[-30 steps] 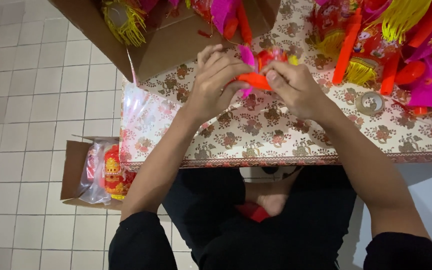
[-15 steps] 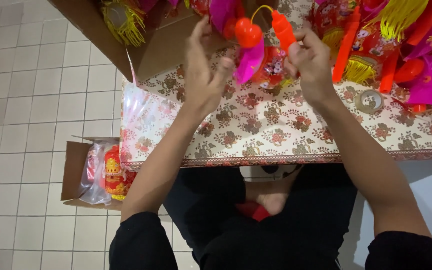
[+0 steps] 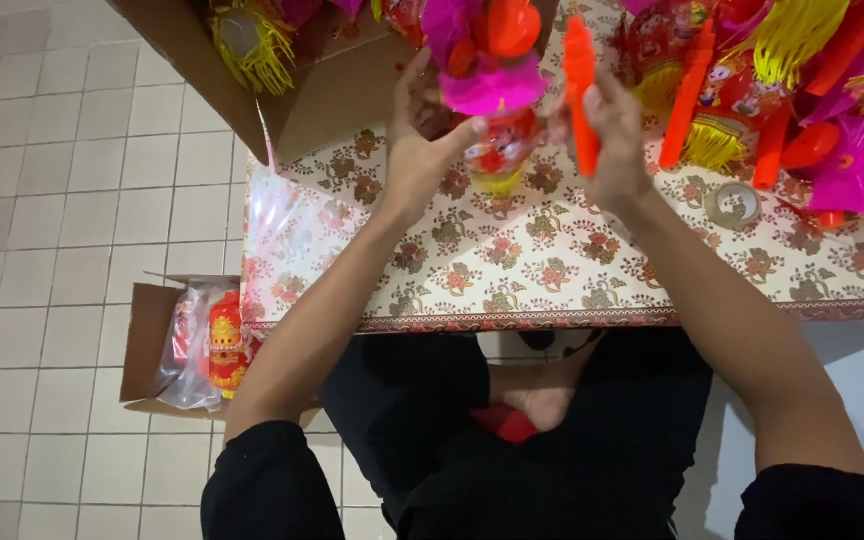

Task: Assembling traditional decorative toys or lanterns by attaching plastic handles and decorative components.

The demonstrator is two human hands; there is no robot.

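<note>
— What are your hands doing?

— My left hand (image 3: 422, 140) is closed on a pink and red paper lantern with a round orange top (image 3: 492, 70); thumb at 3 o'clock, fingers behind it, lifted above the tabletop. My right hand (image 3: 617, 140) is clenched round a bright orange plastic stick (image 3: 580, 90), upright, just beside the lantern at its 3 o'clock.

— Do stick and lantern touch?

— I cannot tell; they stand very close, with a narrow gap showing between stick and pink paper.

— What lies under them?

— The tabletop with a cream cloth printed in red and brown flowers (image 3: 552, 260). At 3 o'clock from my right hand is a heap of red, pink and yellow-fringed lanterns with orange sticks (image 3: 782, 110), and near its lower edge a small roll of clear tape (image 3: 732, 205) lies flat on the cloth.

— And to the other side?

— At 10 o'clock from my left hand, an open brown cardboard box (image 3: 332, 95) holds a yellow-fringed lantern (image 3: 247, 45). At 8 o'clock a sheet of clear plastic wrapping (image 3: 287, 235) lies over the tabletop's corner. Below, on the pale tiled floor (image 3: 42, 200), a smaller cardboard box (image 3: 147, 350) holds red lanterns in plastic bags (image 3: 217, 340).
</note>
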